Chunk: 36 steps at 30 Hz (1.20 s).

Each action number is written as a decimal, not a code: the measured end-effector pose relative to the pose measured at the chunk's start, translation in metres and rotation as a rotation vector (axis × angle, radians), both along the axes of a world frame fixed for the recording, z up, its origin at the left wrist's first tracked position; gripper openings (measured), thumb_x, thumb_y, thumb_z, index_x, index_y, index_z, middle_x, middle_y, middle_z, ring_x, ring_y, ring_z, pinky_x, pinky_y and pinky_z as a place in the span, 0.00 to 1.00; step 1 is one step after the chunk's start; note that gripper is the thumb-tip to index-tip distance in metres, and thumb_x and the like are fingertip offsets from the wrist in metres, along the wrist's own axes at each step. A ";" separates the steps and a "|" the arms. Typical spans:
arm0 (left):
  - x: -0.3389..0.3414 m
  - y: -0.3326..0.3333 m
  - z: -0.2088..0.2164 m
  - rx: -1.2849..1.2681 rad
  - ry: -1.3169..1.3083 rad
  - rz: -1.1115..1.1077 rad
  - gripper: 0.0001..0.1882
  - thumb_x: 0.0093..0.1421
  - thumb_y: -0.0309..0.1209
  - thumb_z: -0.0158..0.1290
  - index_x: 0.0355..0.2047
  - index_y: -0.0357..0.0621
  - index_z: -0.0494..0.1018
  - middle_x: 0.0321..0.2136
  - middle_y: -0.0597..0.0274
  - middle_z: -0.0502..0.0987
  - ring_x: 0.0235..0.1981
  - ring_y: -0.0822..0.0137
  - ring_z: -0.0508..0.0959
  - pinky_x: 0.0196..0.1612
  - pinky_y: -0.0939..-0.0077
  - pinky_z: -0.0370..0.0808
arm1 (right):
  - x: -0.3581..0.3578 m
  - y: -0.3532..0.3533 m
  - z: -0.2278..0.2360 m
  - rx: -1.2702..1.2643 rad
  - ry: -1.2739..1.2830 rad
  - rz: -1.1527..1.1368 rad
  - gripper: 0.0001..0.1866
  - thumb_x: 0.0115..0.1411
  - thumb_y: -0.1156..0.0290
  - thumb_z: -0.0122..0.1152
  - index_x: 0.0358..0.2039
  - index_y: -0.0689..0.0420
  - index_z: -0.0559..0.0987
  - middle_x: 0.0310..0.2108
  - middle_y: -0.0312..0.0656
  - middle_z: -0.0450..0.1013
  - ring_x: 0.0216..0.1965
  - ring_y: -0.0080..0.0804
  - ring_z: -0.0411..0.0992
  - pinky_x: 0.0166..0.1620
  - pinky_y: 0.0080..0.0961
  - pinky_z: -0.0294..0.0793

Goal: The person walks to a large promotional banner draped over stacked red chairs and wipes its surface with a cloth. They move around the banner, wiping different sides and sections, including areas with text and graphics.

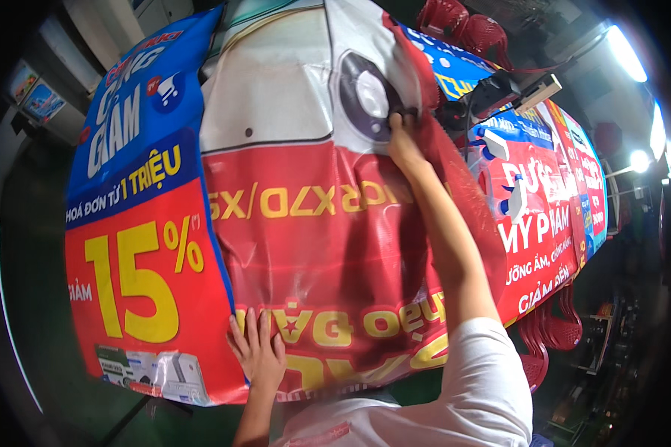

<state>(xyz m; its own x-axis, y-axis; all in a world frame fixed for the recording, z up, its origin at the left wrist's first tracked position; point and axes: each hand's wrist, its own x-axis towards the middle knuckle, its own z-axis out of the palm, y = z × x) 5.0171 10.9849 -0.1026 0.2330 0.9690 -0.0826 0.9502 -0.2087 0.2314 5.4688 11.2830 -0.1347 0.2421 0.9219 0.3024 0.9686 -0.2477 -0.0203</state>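
Note:
A large red-and-white vinyl banner (306, 246), its yellow lettering upside down to me, lies in front of me with soft creases across it. My left hand (258, 347) rests flat on its near left part, fingers spread. Farther off, my right arm reaches over the sheet. My right hand (404, 145) has its fingers closed at the banner beside a printed dark round shape, and the material to its right rises in a fold. Part of those fingertips is hidden.
To the left lies a blue-and-red printed banner (142, 223). More printed banners (537, 246) cover the right side, with two white spray bottles (516, 200) and a black device with a cable (488, 97) on them. Red plastic chairs (555, 328) stand beyond the edge.

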 end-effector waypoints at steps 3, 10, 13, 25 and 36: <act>-0.001 -0.001 -0.002 0.002 -0.021 0.001 0.29 0.61 0.39 0.48 0.63 0.48 0.62 0.66 0.56 0.55 0.68 0.41 0.48 0.64 0.35 0.48 | -0.035 -0.090 0.040 -0.134 0.272 0.044 0.12 0.51 0.81 0.51 0.37 0.55 0.71 0.38 0.52 0.69 0.43 0.56 0.71 0.43 0.47 0.71; -0.001 -0.003 -0.007 0.021 -0.044 0.013 0.29 0.61 0.38 0.48 0.64 0.52 0.61 0.67 0.59 0.55 0.69 0.43 0.47 0.64 0.34 0.48 | -0.115 -0.204 0.122 0.007 0.572 0.439 0.13 0.41 0.86 0.55 0.29 0.56 0.75 0.34 0.45 0.70 0.39 0.48 0.71 0.40 0.43 0.73; -0.003 -0.003 -0.005 0.032 -0.053 0.006 0.28 0.61 0.37 0.49 0.63 0.51 0.62 0.66 0.59 0.55 0.69 0.44 0.47 0.64 0.35 0.48 | -0.140 -0.184 0.089 -0.068 0.381 0.602 0.13 0.46 0.83 0.56 0.33 0.55 0.74 0.38 0.48 0.68 0.47 0.50 0.68 0.46 0.43 0.70; 0.052 0.076 0.054 -0.672 -2.225 0.272 0.25 0.69 0.38 0.46 0.63 0.41 0.59 0.50 0.54 0.73 0.46 0.63 0.76 0.44 0.71 0.76 | -0.140 -0.199 0.166 0.118 0.600 0.486 0.17 0.47 0.66 0.71 0.39 0.53 0.79 0.39 0.42 0.75 0.43 0.43 0.72 0.50 0.38 0.69; 0.117 -0.013 0.042 0.071 -1.039 -0.257 0.29 0.63 0.37 0.51 0.63 0.47 0.59 0.58 0.48 0.66 0.61 0.52 0.65 0.61 0.56 0.62 | 0.081 -0.227 0.176 0.043 0.687 -0.123 0.14 0.57 0.59 0.66 0.34 0.57 0.83 0.25 0.33 0.77 0.27 0.20 0.72 0.36 0.24 0.69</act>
